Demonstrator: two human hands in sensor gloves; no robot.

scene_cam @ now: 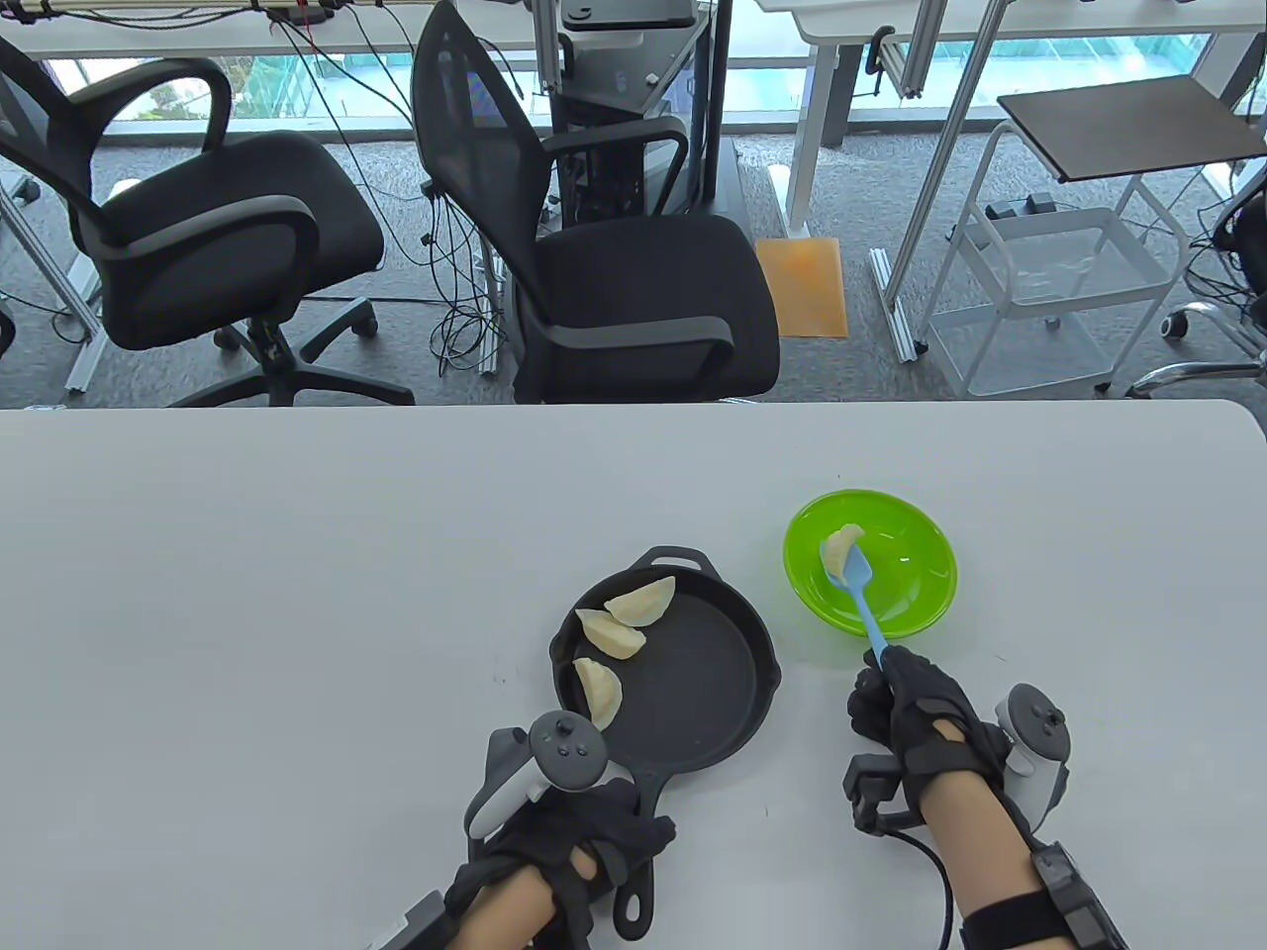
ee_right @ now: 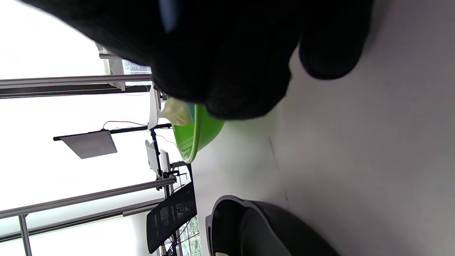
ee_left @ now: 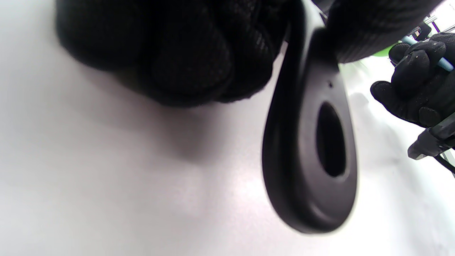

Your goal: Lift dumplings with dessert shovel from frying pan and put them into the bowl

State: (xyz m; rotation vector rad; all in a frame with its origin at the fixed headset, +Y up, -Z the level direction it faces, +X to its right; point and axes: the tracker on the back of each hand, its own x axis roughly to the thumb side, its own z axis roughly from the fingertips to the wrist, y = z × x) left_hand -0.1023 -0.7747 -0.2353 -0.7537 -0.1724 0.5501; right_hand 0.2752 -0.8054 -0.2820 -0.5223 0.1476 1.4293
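Observation:
A black frying pan [scene_cam: 693, 693] sits on the white table and holds three pale dumplings [scene_cam: 616, 633] along its left side. My left hand [scene_cam: 584, 841] grips the pan's handle [ee_left: 312, 149] near the front edge. My right hand [scene_cam: 906, 708] holds the blue dessert shovel [scene_cam: 859, 584] by its handle; the blade carries one dumpling [scene_cam: 841, 546] over the green bowl [scene_cam: 906, 604]. In the right wrist view the dumpling [ee_right: 176, 112] shows at the bowl's rim [ee_right: 193, 142], mostly hidden by the glove.
Two black office chairs [scene_cam: 614, 267] stand behind the table's far edge, with a white cart [scene_cam: 1049, 287] at the right. The pan and bowl sit close together, right of the table's middle.

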